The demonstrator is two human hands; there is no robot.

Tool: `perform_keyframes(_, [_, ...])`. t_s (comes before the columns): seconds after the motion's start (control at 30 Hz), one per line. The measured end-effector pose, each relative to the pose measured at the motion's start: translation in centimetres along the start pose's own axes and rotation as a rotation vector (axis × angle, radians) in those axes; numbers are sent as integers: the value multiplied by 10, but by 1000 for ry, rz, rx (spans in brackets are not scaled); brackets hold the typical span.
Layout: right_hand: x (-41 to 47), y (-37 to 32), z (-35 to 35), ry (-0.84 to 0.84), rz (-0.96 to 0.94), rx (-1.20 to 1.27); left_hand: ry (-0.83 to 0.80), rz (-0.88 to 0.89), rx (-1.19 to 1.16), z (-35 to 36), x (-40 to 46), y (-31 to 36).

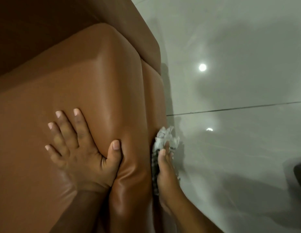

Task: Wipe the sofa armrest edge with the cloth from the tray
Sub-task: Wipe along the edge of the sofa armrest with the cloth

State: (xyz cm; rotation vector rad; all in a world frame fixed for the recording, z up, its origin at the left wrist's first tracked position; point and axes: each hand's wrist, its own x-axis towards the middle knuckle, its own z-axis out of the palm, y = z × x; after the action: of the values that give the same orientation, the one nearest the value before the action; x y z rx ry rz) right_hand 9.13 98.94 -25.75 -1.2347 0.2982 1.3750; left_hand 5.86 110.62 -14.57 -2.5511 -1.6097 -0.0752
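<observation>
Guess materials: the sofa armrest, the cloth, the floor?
Sofa armrest: brown leather or faux leather, smooth with soft sheen and creases under the left hand; which one, can't tell. Cloth: thin woven fabric, pale, patterned, frayed edges. Floor: glossy grey tile, mirrors lights, dark grout line.

To your right the grey tiled floor [239,98] lies open beside the sofa armrest [96,91]. Your left hand [82,148] covers the near top; the far top is bare. Along the right edge, your right hand [165,167] and the cloth [163,137] block the way.
</observation>
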Motion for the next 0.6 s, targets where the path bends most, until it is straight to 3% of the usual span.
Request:
perform_keyframes(0.3, [152, -122, 36, -130, -373, -105, -24, -6, 13, 0, 1, 1])
perform_keyframes(0.43, [182, -113, 24, 7, -170, -192, -40, -4, 28, -1, 1, 3])
perform_keyframes(0.6, [82, -19, -2, 117, 2, -98, -62, -12, 42, -1, 2, 2])
